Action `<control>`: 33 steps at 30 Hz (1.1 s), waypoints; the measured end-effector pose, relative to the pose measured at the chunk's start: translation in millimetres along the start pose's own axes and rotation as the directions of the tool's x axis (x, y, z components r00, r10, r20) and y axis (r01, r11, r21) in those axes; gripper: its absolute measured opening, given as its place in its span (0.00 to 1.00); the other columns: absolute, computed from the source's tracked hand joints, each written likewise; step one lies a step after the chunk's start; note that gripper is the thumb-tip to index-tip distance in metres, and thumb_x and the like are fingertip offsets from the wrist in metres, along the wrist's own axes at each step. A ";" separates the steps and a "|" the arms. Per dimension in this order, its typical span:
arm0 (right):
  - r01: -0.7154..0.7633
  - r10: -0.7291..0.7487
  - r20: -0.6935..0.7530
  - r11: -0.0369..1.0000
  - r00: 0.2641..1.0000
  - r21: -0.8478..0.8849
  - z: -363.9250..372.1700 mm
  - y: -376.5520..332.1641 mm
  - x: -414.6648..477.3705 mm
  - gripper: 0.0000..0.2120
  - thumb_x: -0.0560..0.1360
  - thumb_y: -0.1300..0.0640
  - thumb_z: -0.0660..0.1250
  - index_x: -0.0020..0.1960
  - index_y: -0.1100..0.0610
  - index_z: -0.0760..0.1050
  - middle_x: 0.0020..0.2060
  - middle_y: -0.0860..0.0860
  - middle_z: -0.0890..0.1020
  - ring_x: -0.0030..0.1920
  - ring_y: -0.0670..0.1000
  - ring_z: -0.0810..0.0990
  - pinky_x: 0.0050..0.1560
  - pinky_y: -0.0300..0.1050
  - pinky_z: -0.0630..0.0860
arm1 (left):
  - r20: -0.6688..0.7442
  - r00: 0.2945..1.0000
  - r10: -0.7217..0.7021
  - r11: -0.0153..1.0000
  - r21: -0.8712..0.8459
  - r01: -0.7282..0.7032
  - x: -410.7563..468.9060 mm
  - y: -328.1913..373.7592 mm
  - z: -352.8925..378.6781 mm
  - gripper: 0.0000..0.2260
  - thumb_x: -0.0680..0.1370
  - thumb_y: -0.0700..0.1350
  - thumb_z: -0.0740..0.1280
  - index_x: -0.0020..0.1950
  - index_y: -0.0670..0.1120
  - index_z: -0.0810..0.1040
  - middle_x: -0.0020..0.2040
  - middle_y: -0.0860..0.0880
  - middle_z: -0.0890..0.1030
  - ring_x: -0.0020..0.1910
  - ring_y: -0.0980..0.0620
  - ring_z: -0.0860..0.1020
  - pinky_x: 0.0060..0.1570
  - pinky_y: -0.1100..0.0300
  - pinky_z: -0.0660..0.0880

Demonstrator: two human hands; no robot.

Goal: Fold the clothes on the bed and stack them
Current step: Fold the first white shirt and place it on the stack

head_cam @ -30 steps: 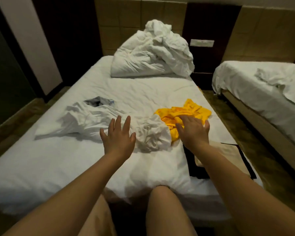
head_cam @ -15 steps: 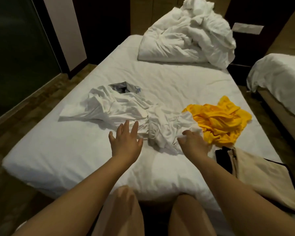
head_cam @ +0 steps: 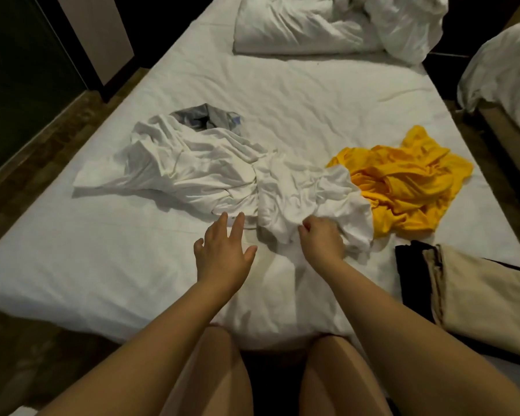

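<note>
A person stands at the foot of a bed (head_cam: 327, 94) covered in a white sheet, both bare arms stretched forward over it. The right hand (head_cam: 321, 243) is curled closed, pinching the near edge of a crumpled white garment (head_cam: 306, 190) in the middle of the bed. The left hand (head_cam: 222, 250) is flat and open, fingers spread, holding nothing, just beside the garment's near left edge. A second rumpled white cloth (head_cam: 177, 166) lies to the left, touching the first, with a grey item (head_cam: 206, 117) peeking out behind it. A yellow garment (head_cam: 403, 181) lies bunched to the right, partly under the white one. A folded beige piece (head_cam: 487, 298) rests on something black (head_cam: 412, 277) at the near right corner. A heaped white duvet (head_cam: 327, 22) sits at the head of the bed
</note>
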State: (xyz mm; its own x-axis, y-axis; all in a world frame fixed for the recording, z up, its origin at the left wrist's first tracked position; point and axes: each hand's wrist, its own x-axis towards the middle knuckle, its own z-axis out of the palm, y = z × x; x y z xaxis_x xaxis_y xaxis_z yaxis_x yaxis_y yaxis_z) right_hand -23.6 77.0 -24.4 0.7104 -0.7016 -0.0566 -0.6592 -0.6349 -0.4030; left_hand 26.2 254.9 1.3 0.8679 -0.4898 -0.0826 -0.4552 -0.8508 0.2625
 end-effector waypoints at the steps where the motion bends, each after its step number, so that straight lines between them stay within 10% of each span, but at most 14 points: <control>1: 0.037 -0.034 -0.031 0.993 0.999 0.110 -8.3 -1.7 -0.2 0.08 0.77 0.55 0.60 0.42 0.57 0.74 0.45 0.60 0.79 0.48 0.60 0.77 0.42 0.47 0.68 | -0.005 1.000 0.011 1.000 -0.011 -0.011 -0.2 3.6 -1.6 0.29 0.78 0.60 0.56 0.76 0.54 0.50 0.77 0.47 0.50 0.75 0.45 0.55 0.69 0.47 0.59; 4: 0.099 -0.062 -0.093 0.874 0.994 0.476 -47.9 -15.2 -4.1 0.06 0.79 0.57 0.58 0.45 0.57 0.69 0.40 0.55 0.75 0.43 0.54 0.73 0.39 0.44 0.60 | -0.040 0.997 0.059 0.997 -0.056 -0.061 -4.5 16.2 -10.5 0.29 0.78 0.60 0.57 0.76 0.54 0.51 0.77 0.47 0.53 0.74 0.45 0.58 0.67 0.47 0.62; 8: 0.221 -0.132 -0.178 0.644 0.975 0.733 -96.7 -35.2 -25.8 0.07 0.74 0.50 0.58 0.39 0.51 0.68 0.34 0.50 0.74 0.40 0.55 0.74 0.43 0.56 0.73 | -0.156 0.975 0.157 0.968 -0.172 -0.183 -20.2 39.0 -34.8 0.32 0.77 0.62 0.58 0.76 0.54 0.51 0.75 0.48 0.58 0.71 0.47 0.62 0.62 0.50 0.68; 14: 0.314 -0.236 -0.227 0.455 0.945 0.833 -137.4 -55.5 -78.9 0.06 0.71 0.53 0.61 0.36 0.51 0.70 0.31 0.48 0.73 0.36 0.49 0.70 0.40 0.48 0.68 | -0.310 0.914 0.262 0.831 -0.409 -0.377 -57.4 69.7 -87.8 0.12 0.80 0.47 0.59 0.62 0.47 0.72 0.58 0.46 0.78 0.56 0.45 0.75 0.49 0.55 0.71; 18: 0.258 -0.214 -0.201 0.286 0.956 0.923 -161.3 -51.8 -117.7 0.06 0.79 0.59 0.61 0.43 0.53 0.72 0.34 0.49 0.76 0.34 0.44 0.75 0.37 0.39 0.71 | -0.317 0.921 0.227 0.767 -0.525 -0.370 -87.2 70.8 -108.4 0.19 0.78 0.55 0.54 0.60 0.46 0.75 0.53 0.44 0.81 0.51 0.43 0.78 0.49 0.51 0.75; 23: 0.236 -0.378 -0.066 0.422 0.923 0.875 -139.2 -29.8 -169.6 0.11 0.73 0.50 0.65 0.55 0.50 0.72 0.46 0.46 0.79 0.48 0.44 0.77 0.50 0.39 0.74 | -0.220 0.974 0.057 0.464 -0.858 -0.221 -125.0 67.7 -120.3 0.08 0.81 0.45 0.58 0.53 0.51 0.77 0.49 0.46 0.81 0.52 0.45 0.79 0.53 0.48 0.76; 30: 0.216 -0.368 0.003 0.553 0.930 0.805 -101.9 -12.8 -218.3 0.01 0.76 0.62 0.66 0.45 0.59 0.75 0.38 0.57 0.79 0.38 0.45 0.75 0.38 0.38 0.71 | -0.099 0.994 -0.044 0.153 -0.984 -0.092 -177.0 46.5 -102.5 0.09 0.81 0.42 0.57 0.53 0.44 0.77 0.46 0.44 0.80 0.45 0.47 0.79 0.41 0.58 0.77; 33: 0.282 -0.379 -0.019 0.653 0.925 0.703 -94.4 -6.6 -232.2 0.14 0.77 0.61 0.63 0.35 0.53 0.65 0.28 0.46 0.69 0.28 0.40 0.68 0.31 0.34 0.64 | -0.091 0.993 -0.075 0.133 -0.988 -0.080 -186.2 34.7 -92.8 0.09 0.81 0.43 0.57 0.50 0.47 0.77 0.44 0.48 0.80 0.44 0.50 0.78 0.39 0.61 0.76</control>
State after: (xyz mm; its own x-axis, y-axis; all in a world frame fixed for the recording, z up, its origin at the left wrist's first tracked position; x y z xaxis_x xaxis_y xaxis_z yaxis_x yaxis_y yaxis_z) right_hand -207.4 213.5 77.7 0.9023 -0.4146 0.1180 -0.0563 -0.3847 -0.9213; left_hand -132.8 334.2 115.0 0.9140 -0.4055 -0.0145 0.0663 0.1140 0.9913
